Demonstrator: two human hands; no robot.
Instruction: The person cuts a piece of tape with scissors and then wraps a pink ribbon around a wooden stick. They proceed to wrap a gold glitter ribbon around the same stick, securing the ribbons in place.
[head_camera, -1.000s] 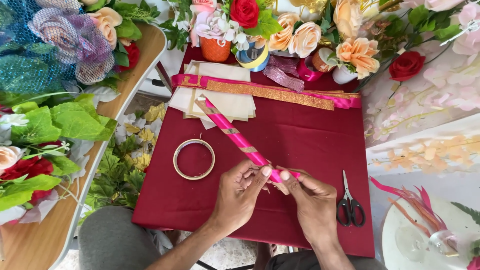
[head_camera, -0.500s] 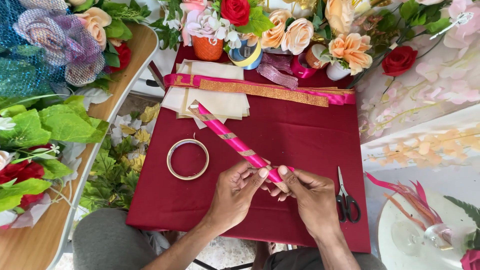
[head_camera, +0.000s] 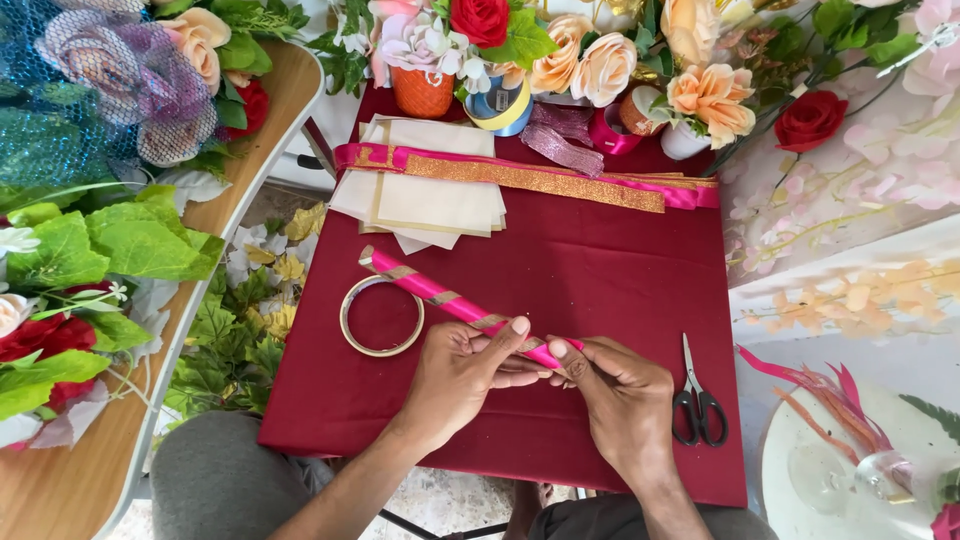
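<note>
On the red cloth (head_camera: 600, 300) a pink stick (head_camera: 440, 297) is laid aslant — its long axis running up-left from the grip, free end beside the ring (head_camera: 381, 316) — and its near end is pinched by both left hand (head_camera: 462, 372) and right hand (head_camera: 622, 398).

A: Item one, pink ribbon-wrapped stick (head_camera: 440, 298): on dark red tablecloth (head_camera: 600, 270), held between left hand (head_camera: 462, 372) and right hand (head_camera: 622, 396).

B: Noted. Left of it, flat metal ring (head_camera: 381, 316); right, black-handled scissors (head_camera: 697, 402); behind, stacked cream paper sheets (head_camera: 428, 195).
</note>
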